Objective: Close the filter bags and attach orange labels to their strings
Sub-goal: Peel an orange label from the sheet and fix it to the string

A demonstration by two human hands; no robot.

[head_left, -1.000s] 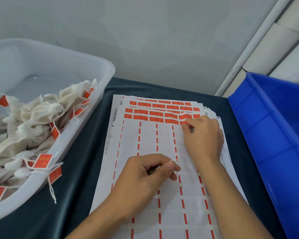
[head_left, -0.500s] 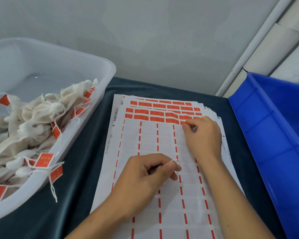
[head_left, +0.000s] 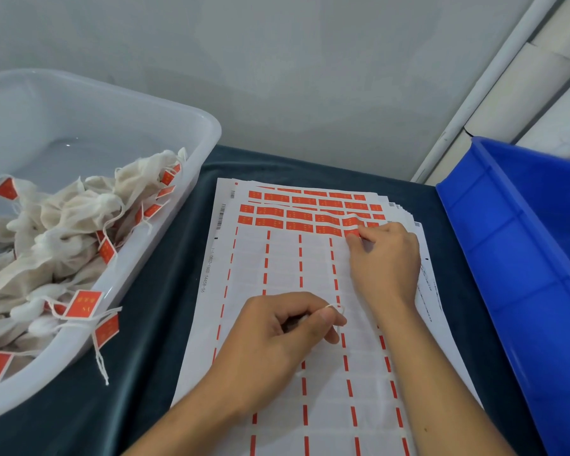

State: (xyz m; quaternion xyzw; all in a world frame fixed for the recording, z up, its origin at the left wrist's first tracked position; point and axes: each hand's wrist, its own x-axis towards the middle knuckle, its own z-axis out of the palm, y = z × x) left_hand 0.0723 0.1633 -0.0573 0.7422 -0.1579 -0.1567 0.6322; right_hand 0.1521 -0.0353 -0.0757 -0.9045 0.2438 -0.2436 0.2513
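Note:
A stack of label sheets [head_left: 277,268] lies on the dark cloth, with rows of orange labels [head_left: 297,217] left at its far end. My right hand [head_left: 384,258] pinches one orange label [head_left: 352,229] at the right of the nearest row; its edge lifts off the sheet. My left hand [head_left: 277,337] rests on the sheet, thumb and forefinger pinching a thin white string [head_left: 338,312]. What that string belongs to is hidden under the hand. Several white filter bags [head_left: 63,225] with orange tags fill the clear bin [head_left: 165,232] on the left.
A blue plastic crate [head_left: 524,258] stands at the right, close to the sheets. A grey wall rises behind the table, with a white pipe [head_left: 481,87] slanting at the back right. A tagged string [head_left: 102,353] hangs over the clear bin's near rim.
My right hand has shifted slightly and raised the label's edge off the sheet. My left hand has kept its pinch on the string and stayed in place.

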